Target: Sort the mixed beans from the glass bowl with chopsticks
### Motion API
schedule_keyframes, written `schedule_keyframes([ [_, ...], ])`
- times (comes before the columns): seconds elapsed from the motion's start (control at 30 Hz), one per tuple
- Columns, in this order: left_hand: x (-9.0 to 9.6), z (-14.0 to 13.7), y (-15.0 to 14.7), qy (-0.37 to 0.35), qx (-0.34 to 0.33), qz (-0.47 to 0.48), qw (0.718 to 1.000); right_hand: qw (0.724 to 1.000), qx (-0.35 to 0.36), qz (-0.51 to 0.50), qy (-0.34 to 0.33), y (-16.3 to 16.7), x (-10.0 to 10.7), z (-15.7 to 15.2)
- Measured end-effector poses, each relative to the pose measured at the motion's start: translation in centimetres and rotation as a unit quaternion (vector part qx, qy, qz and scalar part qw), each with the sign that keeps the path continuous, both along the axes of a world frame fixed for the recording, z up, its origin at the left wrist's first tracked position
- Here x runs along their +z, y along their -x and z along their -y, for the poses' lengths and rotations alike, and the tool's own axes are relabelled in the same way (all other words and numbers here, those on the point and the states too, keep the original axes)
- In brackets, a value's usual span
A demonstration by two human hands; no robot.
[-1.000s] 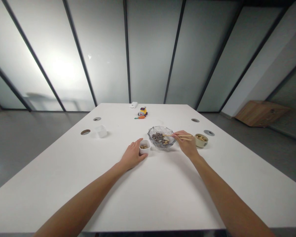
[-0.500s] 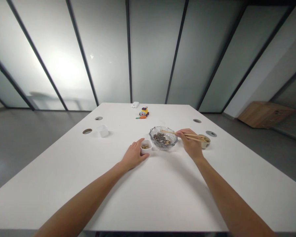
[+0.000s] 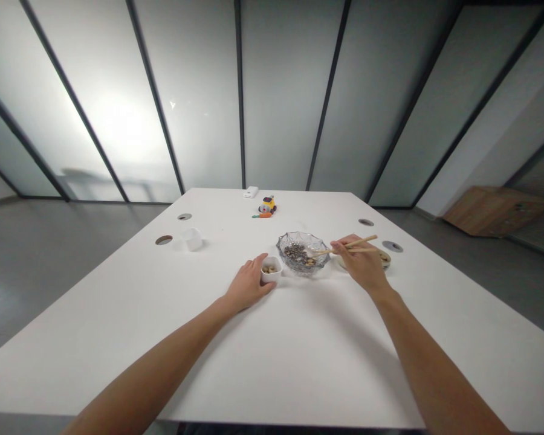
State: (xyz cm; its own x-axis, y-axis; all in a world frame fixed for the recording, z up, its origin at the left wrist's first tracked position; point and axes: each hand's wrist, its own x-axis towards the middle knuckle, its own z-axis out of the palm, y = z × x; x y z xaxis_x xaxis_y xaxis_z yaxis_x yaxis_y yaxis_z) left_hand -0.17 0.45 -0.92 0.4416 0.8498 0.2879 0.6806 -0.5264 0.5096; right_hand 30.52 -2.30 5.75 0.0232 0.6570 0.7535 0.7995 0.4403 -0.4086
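While the work stands, by judgement, part done, the stock on the white surface (image 3: 272, 368) reads as follows. Item: one small white cup (image 3: 272, 278), upright, about midway between the left and right edges; left grip (image 3: 248, 283) curled around its left side, fingers and thumb against the wall; pale pieces (image 3: 269, 269) inside, apparently the portion completed. Item: one faceted glass bowl (image 3: 321, 243), just beside the cup on the right-edge side; holds many dark seeds (image 3: 294, 251) and, toward the near edge, a few pale pieces, apparently the portion remaining. Item: one pair of wooden chopsticks (image 3: 361, 241), held in the right grip (image 3: 360, 264), closed on the shafts, tips in the bowl near those pieces; whether anything is pinched, cannot tell. Item: one round tin (image 3: 387, 266), toward the right edge, partly hidden by the right grip; contents mostly hidden, count uncertain. Item: one translucent container (image 3: 191, 240), near the left edge, well apart, apparently unused.
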Motion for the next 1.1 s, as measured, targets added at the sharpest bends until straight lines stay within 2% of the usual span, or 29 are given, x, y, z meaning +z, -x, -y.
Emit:
schedule_keyframes([
  [0.17,0.1,0.1,0.0,0.001,-0.001,-0.002,1.000,1.000,0.004,-0.002,0.027,-0.4,-0.8,-0.6],
  [0.47,0.2,0.1,0.0,0.003,0.001,-0.005,1.000,0.998,0.023,-0.028,0.043,-0.4,-0.7,-0.6],
  [0.87,0.3,0.1,-0.1,0.008,0.001,-0.012,1.000,1.000,0.012,-0.018,0.013,-0.6,-1.0,-0.8],
  [1.1,0.4,0.1,0.0,0.008,-0.001,-0.013,1.000,0.997,0.032,-0.044,0.052,-0.4,-2.1,-1.2],
])
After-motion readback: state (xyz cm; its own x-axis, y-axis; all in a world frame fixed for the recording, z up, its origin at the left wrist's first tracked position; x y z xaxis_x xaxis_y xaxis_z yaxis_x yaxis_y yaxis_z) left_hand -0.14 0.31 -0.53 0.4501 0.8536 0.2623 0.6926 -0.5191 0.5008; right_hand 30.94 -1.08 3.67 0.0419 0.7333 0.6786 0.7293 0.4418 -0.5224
